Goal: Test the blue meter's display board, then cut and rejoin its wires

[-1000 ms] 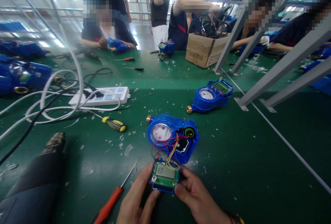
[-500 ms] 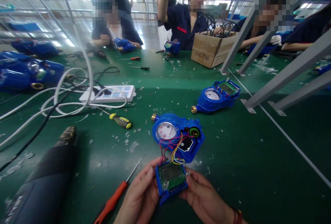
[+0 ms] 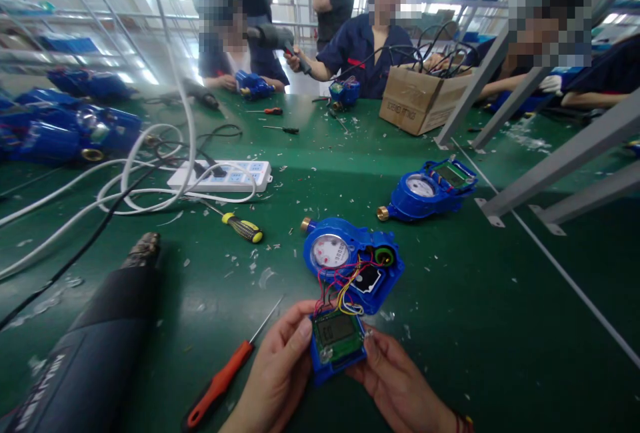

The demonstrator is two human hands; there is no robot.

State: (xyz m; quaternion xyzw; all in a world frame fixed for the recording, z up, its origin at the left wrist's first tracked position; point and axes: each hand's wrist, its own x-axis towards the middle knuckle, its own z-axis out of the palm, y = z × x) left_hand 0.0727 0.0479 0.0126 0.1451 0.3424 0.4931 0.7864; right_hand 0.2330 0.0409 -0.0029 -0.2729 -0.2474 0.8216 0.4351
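Left hand (image 3: 280,366): gripping the left edge of the LCD module (image 3: 337,339)
Right hand (image 3: 393,367): pinching its right edge
LCD module: near centre, wired to the water meter (image 3: 351,253) just beyond
Red-handled screwdriver (image 3: 221,379): near left

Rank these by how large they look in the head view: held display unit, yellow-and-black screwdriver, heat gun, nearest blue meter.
Largest to smallest:
Heat gun, helped by nearness
Nearest blue meter
Held display unit
Yellow-and-black screwdriver
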